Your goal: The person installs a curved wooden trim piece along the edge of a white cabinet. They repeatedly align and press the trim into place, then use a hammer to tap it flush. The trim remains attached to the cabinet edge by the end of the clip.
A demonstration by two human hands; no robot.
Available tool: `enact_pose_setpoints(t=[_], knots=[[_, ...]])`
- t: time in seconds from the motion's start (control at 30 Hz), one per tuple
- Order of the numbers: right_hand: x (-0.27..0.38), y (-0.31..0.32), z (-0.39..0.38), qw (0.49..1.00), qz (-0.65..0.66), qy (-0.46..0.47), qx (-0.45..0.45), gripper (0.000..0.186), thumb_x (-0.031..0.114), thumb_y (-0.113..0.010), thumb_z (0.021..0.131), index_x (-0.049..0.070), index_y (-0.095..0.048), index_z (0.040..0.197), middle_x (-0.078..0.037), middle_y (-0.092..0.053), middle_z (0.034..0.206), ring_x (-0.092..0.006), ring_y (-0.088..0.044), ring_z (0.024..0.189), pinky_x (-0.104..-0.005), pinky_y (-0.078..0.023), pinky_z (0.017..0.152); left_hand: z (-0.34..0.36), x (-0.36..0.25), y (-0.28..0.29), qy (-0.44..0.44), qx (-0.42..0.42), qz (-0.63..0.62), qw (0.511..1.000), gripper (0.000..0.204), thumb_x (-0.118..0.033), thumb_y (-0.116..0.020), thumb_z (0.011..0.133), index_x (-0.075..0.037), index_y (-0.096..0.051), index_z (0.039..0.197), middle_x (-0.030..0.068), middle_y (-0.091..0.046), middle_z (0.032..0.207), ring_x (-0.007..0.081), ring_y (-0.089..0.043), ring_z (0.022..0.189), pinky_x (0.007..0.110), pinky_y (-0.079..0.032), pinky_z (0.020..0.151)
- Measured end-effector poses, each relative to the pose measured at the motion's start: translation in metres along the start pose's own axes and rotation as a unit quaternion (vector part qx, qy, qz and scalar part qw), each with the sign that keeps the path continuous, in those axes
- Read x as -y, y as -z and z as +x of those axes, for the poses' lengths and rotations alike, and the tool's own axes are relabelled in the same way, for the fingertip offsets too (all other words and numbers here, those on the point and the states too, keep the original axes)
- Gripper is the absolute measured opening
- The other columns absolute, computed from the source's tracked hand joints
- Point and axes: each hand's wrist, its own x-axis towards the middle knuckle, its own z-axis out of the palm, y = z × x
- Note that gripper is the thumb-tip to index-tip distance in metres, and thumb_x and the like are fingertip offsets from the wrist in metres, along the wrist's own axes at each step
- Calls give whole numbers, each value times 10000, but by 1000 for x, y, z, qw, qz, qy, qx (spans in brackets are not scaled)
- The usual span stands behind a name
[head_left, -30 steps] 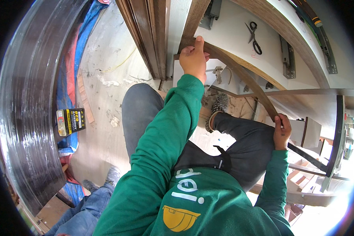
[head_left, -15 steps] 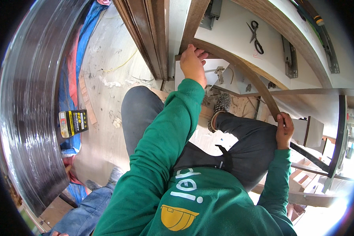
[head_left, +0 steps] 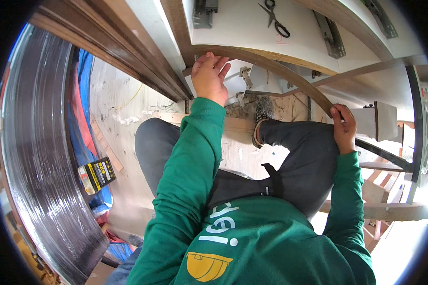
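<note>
A long brown wood-grain edging strip [head_left: 278,68] bows from the cabinet's left corner down toward my right knee. My right hand [head_left: 344,127] is closed on its near end, thumb and fingers pinching it just above the knee. At the far end my left hand [head_left: 209,80] is raised with fingers apart, its fingertips against the strip where it meets the brown upright [head_left: 177,31]. What lies under those fingertips is hidden. Behind the strip runs the white cabinet panel [head_left: 252,39], with black-handled scissors [head_left: 277,21] lying on it.
Metal drawer runners [head_left: 332,35] and a hinge [head_left: 246,75] are fixed in the cabinet. Film-wrapped dark panels [head_left: 43,142] stand at the left, beside a blue tarp [head_left: 83,142] and a black-and-yellow box [head_left: 96,175]. Wood pieces [head_left: 378,192] lie at the right; debris dots the floor.
The view has swung to the right, so the cabinet and scissors sit farther left. Both hands stay at the strip's two ends; the left hand's fingers have spread a little.
</note>
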Motion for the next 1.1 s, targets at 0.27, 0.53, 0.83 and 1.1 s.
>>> enact_pose_setpoints(t=[0.27,0.53,0.83,1.1], knots=[[-3,-3,8,999,16,34,-28,174,154,-649,1028,-14,-683,1060,-69,-647,905,-149,-554,792,-280,-455,731,5,4,3,0,12,-2,1000,233,-129,-657,1000,-60,-517,1174,100,-640,1071,276,-683,1003,459,-570,900],[-8,-10,22,999,-2,-10,-37,230,192,-676,1029,-11,-708,1132,-50,-686,1020,-121,-613,947,-255,-482,868,7,3,4,-3,34,8,999,307,-177,-619,1044,-36,-472,1274,163,-567,1192,367,-611,1158,555,-491,1074],[-2,-13,22,997,52,0,-59,191,133,-675,1011,-21,-714,1117,-86,-704,983,-141,-636,889,-269,-493,792,10,3,6,-12,19,8,1000,261,-186,-567,1058,-43,-491,1262,167,-598,1209,336,-620,1162,512,-492,1067],[-6,-12,20,998,34,20,-56,197,136,-676,1011,-27,-706,1117,-93,-704,994,-143,-627,883,-272,-490,787,10,3,7,-23,-1,15,1000,294,-187,-567,1054,-24,-489,1286,167,-595,1207,326,-617,1149,498,-503,1052]])
